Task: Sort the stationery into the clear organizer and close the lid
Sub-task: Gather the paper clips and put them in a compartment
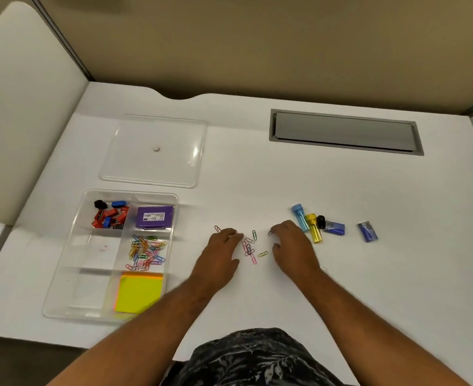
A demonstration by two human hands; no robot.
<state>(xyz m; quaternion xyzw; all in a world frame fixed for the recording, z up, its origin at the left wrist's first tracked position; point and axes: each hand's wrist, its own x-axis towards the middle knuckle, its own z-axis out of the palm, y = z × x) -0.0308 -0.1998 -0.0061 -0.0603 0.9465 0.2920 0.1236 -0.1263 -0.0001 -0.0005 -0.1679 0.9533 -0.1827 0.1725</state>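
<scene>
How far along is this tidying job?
Roughly halfway. Done: the clear organizer already holds sharpeners, a purple box, paper clips and sticky notes. In hand: left hand and right hand gather loose paper clips. Left: the tubes, blue packets, and the lid.

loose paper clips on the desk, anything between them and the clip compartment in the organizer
Nothing visible does. Bare desk lies between the loose paper clips and the organizer; its lid is off, beyond it.
</scene>
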